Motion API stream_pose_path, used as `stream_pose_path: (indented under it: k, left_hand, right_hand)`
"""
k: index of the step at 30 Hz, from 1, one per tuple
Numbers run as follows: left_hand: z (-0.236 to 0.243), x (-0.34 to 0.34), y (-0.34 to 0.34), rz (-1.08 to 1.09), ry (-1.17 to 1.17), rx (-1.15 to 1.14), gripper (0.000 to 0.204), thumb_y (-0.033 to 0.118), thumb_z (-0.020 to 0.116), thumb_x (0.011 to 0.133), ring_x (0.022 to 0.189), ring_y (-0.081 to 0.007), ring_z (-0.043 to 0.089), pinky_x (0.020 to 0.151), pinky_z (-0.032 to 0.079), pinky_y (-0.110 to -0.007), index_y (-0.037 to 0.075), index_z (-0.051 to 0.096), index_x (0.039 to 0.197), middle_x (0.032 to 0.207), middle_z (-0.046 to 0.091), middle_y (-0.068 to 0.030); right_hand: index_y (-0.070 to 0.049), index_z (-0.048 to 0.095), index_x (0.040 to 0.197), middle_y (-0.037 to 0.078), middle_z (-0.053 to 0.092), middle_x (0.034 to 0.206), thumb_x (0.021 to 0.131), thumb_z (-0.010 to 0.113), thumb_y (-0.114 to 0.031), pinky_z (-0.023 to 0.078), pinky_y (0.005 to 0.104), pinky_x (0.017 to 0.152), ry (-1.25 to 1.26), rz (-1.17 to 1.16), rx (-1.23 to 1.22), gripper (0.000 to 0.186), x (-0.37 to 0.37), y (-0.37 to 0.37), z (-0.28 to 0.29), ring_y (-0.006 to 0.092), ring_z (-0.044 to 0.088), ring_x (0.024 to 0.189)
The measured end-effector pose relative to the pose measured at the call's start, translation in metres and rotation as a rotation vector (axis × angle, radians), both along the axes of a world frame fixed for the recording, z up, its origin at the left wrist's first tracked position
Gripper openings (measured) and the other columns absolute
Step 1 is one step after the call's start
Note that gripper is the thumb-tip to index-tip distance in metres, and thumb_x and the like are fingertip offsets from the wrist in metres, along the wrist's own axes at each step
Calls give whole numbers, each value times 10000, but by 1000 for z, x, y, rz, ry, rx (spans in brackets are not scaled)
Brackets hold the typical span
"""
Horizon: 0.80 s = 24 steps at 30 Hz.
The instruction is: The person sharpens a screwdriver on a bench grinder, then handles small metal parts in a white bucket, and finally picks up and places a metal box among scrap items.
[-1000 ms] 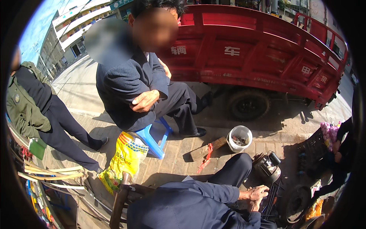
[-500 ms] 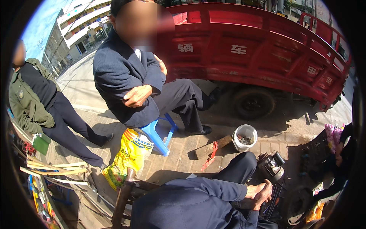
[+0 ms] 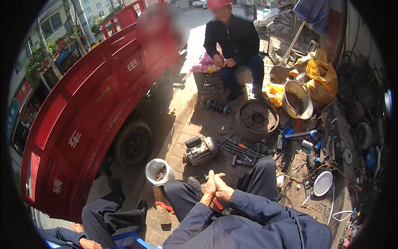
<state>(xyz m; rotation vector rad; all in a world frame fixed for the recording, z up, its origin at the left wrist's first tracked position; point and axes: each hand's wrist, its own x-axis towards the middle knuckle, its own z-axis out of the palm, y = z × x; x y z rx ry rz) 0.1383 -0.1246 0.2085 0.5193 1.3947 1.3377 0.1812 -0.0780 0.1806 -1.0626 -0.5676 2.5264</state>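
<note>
My left hand (image 3: pixel 210 187) and my right hand (image 3: pixel 224 191) are pressed together in front of my lap, between my knees. Their fingers close against each other, and no object shows between them. A small red thing (image 3: pixel 217 203) lies partly hidden below the wrists. Beyond the hands, on the paving, sits an electric motor (image 3: pixel 203 152) with a black cylinder along its side. Several tools, among them a dark T-shaped tool (image 3: pixel 239 161), lie to the right of it. By my left knee stands a white bucket (image 3: pixel 158 172) with dark scraps inside.
A wheel rim (image 3: pixel 258 120) lies beyond the tools. A person in a red helmet (image 3: pixel 234 45) sits at the back beside a dark crate (image 3: pixel 208 83). Buckets, cables and scrap crowd the right. At left stands a red cargo vehicle (image 3: pixel 93 99); another seated person's legs (image 3: pixel 112 218) are at lower left.
The view has swung to the right, bringing the motor, tools and scrap toward the middle. My hands stay together, with their grip on each other slightly shifted.
</note>
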Motion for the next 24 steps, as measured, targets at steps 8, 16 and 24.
stream_pose_path:
  k: [8,16,24]
  left_hand:
    - [-35,3,12,157,-743,-31,774,640,309,1106,832,-201,653,785,556,-347,-2,628,1398,959,700,-64]
    - [-65,17,11,35,-482,-380,310,382,564,1078,946,-257,688,816,558,-385,100,687,1122,1053,714,-77]
    - [39,-75,73,-74,135,-67,312,185,678,1020,990,-158,707,858,552,-301,30,688,1291,1161,757,-88]
  right_hand:
    - [-49,717,834,42,687,793,982,720,-140,512,313,589,-232,-278,290,174,13,7,-30,126,641,679]
    - [54,686,997,166,733,823,966,679,-256,557,386,531,-701,-274,529,311,64,15,-40,234,675,601]
    - [-44,653,782,96,633,668,929,540,-104,395,349,447,-615,39,125,195,75,28,-112,184,529,504]
